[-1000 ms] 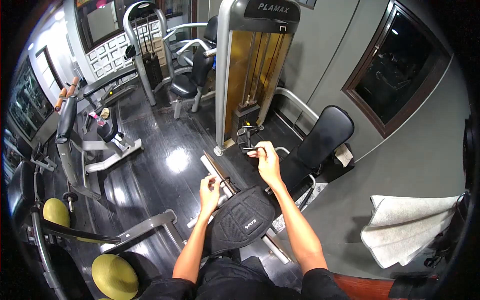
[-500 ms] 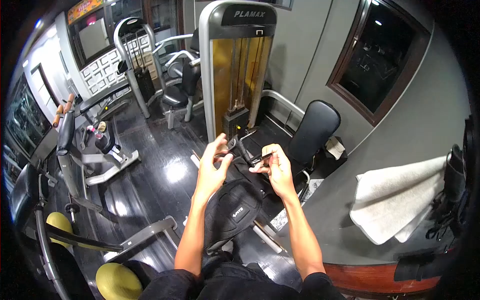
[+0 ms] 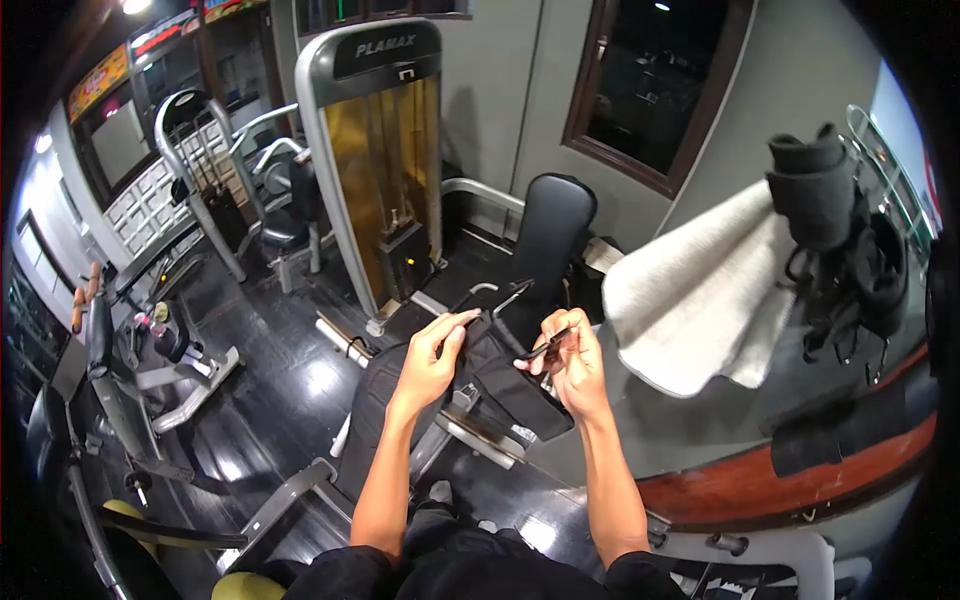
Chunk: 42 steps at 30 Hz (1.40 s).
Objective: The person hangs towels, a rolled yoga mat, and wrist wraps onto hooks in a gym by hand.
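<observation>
A black padded fabric belt hangs folded below and between my hands, one part to the left and a flatter flap to the right. At its top edge, my left hand is closed, thumb and fingers pinching the fabric. My right hand is closed on a thin black strap, whose end sticks out toward the left. Whether this strap joins the belt is hard to see.
A weight-stack machine with a black seat back stands ahead. A white towel and black straps hang on the right wall. Another machine's frame lies low at left, near a yellow-green ball.
The view has turned to the right, bringing the hanging towel and straps closer in. The belt has swung open below my hands, and my left fingers have closed on its edge.
</observation>
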Each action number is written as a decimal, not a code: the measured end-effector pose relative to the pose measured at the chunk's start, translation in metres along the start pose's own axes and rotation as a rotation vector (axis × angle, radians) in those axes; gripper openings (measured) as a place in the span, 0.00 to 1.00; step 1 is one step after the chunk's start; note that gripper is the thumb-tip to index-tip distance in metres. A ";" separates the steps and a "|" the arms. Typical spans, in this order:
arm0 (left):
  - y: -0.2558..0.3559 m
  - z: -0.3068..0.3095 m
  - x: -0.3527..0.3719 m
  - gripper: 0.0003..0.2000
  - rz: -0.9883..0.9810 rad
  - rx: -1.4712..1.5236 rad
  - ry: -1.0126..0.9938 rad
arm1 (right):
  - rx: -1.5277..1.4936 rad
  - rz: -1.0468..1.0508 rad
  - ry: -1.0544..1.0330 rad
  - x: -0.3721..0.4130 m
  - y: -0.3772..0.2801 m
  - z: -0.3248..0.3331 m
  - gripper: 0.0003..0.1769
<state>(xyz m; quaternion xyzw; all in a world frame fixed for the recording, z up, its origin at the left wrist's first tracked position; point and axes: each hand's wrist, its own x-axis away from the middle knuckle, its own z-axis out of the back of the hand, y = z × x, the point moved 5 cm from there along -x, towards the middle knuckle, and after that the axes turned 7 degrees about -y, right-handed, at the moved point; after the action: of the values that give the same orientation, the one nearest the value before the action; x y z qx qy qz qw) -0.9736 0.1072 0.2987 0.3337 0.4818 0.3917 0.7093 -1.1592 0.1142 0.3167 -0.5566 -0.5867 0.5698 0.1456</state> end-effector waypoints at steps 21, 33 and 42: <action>0.196 -0.126 0.000 0.02 -0.540 -0.042 -0.073 | 0.728 0.154 0.342 0.157 -0.193 0.039 0.17; 0.314 -0.188 -0.005 0.03 -0.888 -0.041 -0.216 | 1.550 0.527 0.542 0.172 -0.307 -0.033 0.12; 0.374 -0.230 -0.040 0.08 -1.020 0.053 -0.173 | 1.529 0.574 0.743 0.178 -0.380 0.004 0.07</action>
<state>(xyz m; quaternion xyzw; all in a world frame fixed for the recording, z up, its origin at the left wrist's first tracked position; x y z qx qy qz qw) -1.2876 0.2703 0.5616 0.1054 0.5324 -0.0453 0.8387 -1.4081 0.3600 0.5483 -0.5816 0.1997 0.6023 0.5090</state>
